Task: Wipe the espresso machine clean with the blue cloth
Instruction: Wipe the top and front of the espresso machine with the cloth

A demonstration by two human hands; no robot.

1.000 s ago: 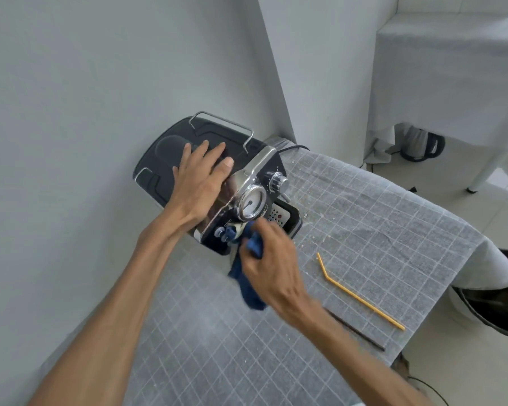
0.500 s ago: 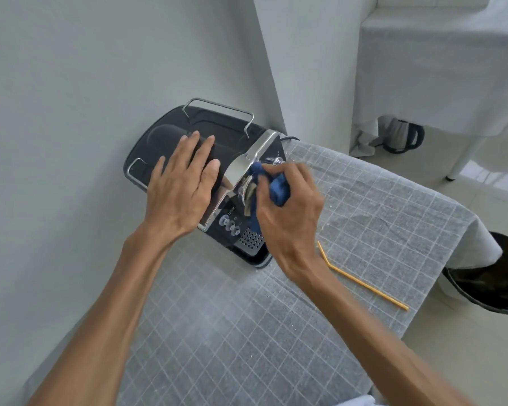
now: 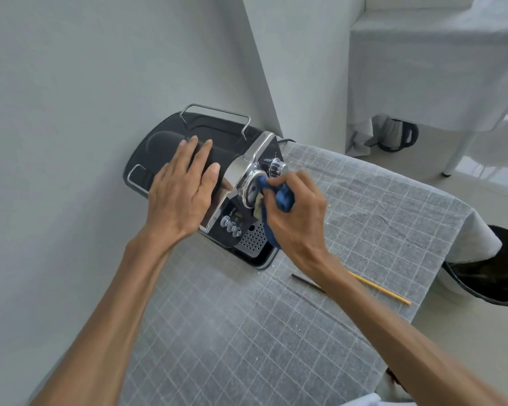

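From my head camera, the espresso machine (image 3: 217, 159) stands at the far left corner of the surface (image 3: 364, 224), against the wall, on a grey grid-patterned covering. My left hand (image 3: 182, 194) lies flat on its black top, fingers straight and close together, as it did half a second ago, though it now sits a little further back from the chrome front edge. My right hand (image 3: 296, 212) has its fingers curled round the blue cloth (image 3: 279, 197), bunching it and pressing it against the round pressure gauge (image 3: 251, 189) on the machine's front; half a second ago the cloth covered the knob (image 3: 276, 168) higher up, which now shows just above my fingers. The loose end of the cloth hangs down beside the perforated drip tray (image 3: 251, 240). A yellow straw (image 3: 384, 291) and a thin dark stick (image 3: 305, 282) lie on the surface near my right forearm.
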